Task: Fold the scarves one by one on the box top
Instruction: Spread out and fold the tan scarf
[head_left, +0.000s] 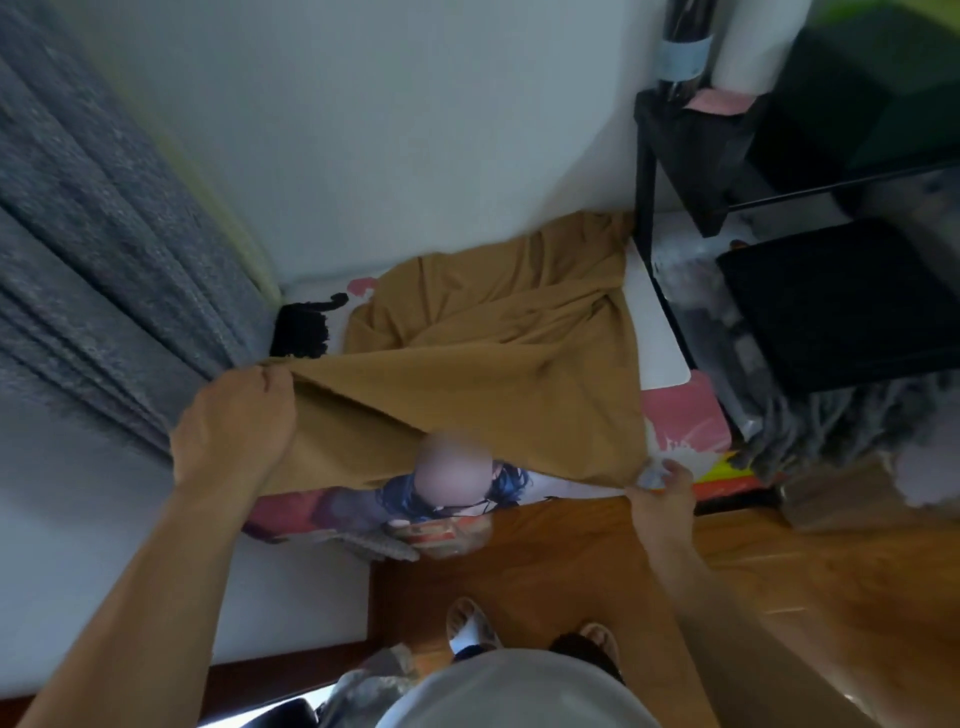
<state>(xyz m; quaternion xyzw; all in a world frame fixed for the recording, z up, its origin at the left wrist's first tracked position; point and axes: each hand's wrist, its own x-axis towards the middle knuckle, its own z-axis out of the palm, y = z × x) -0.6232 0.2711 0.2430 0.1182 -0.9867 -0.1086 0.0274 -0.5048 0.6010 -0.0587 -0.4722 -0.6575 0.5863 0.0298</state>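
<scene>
A mustard-brown cloth scarf (498, 364) lies spread over the printed top of a box (680, 431) set against the white wall (389, 130). The far part of the scarf is rumpled and bunched toward the wall; the near part is pulled taut between both hands, its near edge hanging just over the box's front edge.

Left hand (236, 421): fingers curled, pinching the scarf's near-left corner, raised a bit above the box. Right hand (662, 486): fingers curled on the near-right corner, low at the box's front edge; something pale shows by the fingertips, too blurred to tell what.

Box top shows a colourful cartoon-style print w/ pink, red, yellow and blue areas; part of it is blurred out. No writing, brand or label can be read anywhere, and the view is soft w/ motion blur.

A small black fringed cloth (304, 330) lies on the box's far-left corner, just beside the scarf. Grey textured curtain (104, 234) hangs at left, touching that corner area. At right, a black metal-frame shelf unit (675, 171) stands near the box, w/ dark boxes and a clear plastic bin on it, contents unclear. Below, brown wood floor (571, 561), the person's sandalled feet (472, 623) and pale shirt front.
</scene>
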